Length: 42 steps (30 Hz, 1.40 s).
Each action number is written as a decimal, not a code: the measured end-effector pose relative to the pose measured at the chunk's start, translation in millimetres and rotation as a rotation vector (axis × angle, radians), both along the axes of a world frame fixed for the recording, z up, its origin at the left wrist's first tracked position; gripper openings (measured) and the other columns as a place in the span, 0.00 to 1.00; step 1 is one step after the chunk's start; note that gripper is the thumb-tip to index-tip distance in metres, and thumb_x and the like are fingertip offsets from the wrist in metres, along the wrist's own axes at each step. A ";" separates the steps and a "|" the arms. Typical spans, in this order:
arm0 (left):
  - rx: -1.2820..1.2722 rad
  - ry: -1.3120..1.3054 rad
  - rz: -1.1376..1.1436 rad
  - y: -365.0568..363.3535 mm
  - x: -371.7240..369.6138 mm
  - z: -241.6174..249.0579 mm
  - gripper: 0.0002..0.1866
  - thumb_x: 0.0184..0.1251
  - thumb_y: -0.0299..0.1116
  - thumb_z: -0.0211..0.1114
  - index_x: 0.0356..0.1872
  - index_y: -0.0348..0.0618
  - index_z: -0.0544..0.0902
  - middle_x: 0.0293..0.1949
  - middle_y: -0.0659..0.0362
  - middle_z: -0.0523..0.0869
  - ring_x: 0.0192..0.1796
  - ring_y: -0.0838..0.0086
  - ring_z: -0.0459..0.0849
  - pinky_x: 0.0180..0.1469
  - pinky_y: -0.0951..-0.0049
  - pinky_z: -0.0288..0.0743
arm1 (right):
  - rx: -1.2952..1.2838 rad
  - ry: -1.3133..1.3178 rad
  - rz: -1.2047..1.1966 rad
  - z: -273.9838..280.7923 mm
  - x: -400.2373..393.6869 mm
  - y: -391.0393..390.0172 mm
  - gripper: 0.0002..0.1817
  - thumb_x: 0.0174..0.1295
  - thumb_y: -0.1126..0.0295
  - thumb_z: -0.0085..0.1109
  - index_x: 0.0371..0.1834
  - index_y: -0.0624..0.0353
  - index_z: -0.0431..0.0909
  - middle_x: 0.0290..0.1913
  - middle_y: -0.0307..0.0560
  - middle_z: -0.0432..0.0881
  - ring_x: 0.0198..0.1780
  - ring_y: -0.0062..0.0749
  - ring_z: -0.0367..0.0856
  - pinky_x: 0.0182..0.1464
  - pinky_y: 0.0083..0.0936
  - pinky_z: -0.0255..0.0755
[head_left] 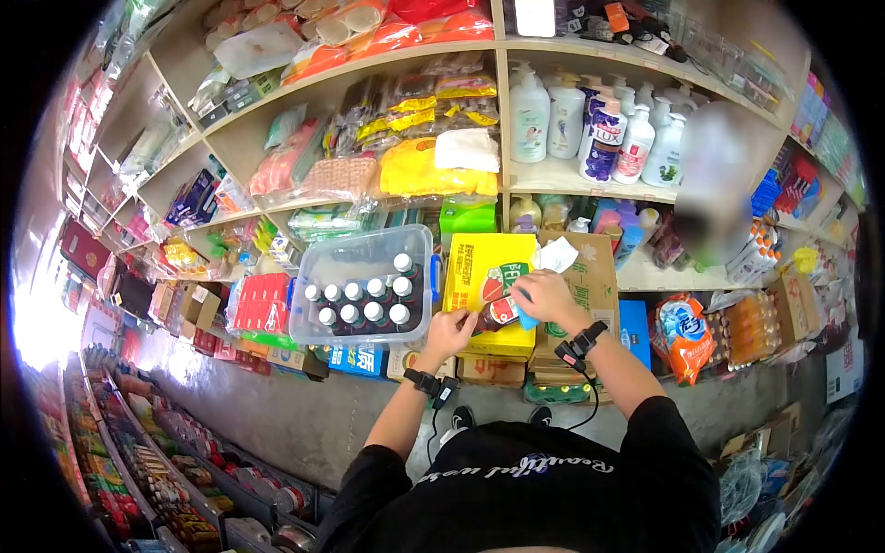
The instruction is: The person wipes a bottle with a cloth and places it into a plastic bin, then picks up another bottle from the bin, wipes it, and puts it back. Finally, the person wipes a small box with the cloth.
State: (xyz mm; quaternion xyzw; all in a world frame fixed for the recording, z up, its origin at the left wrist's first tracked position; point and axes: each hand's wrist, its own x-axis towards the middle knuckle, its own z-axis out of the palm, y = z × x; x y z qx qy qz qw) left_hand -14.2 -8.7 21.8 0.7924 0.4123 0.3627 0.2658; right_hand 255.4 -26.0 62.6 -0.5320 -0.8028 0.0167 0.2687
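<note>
Over a yellow carton (464, 267), a dark bottle with a red and white label (498, 313) lies on its side between my hands. My left hand (449, 334) is closed around its left end, hiding the cap. At the other end, my right hand (547, 300) presses a blue cloth (527, 320) against the bottle; most of the cloth is under the fingers. Just beyond that hand, a crumpled white tissue (559, 253) rests on the boxes. To the left stands a clear plastic bin (361, 251) with several upright white-capped dark bottles (375, 311) in it.
Pump bottles (604, 138) line the shelf ahead. A brown cardboard box (593, 276) adjoins the yellow carton on the right. Red boxes (262, 302) sit left of the bin. An orange detergent bag (683, 336) stands at the right, and stocked racks (152, 452) are at the lower left.
</note>
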 end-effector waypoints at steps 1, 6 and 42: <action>0.004 -0.013 0.008 0.3 -0.6 -4.1 0.19 0.72 0.42 0.68 0.26 0.36 0.86 0.17 0.45 0.81 0.21 0.49 0.84 0.25 0.57 0.76 | 0.023 0.011 0.009 -0.2 0.3 -0.3 0.13 0.70 0.59 0.60 0.32 0.55 0.84 0.31 0.51 0.87 0.36 0.50 0.86 0.45 0.43 0.79; 0.049 -0.051 0.048 -1.0 -0.1 -18.7 0.18 0.72 0.42 0.68 0.28 0.37 0.86 0.18 0.44 0.81 0.22 0.49 0.84 0.26 0.57 0.75 | 0.103 0.094 -0.188 -5.0 -11.4 -4.0 0.17 0.71 0.59 0.58 0.27 0.57 0.82 0.29 0.52 0.86 0.35 0.53 0.85 0.44 0.47 0.78; -0.030 -0.110 -0.055 1.4 -3.0 -19.6 0.16 0.76 0.38 0.64 0.30 0.36 0.83 0.25 0.43 0.83 0.26 0.47 0.84 0.30 0.55 0.74 | 0.197 0.234 -0.183 -12.8 -6.2 -7.0 0.08 0.65 0.66 0.61 0.31 0.58 0.82 0.31 0.51 0.85 0.37 0.49 0.85 0.45 0.42 0.77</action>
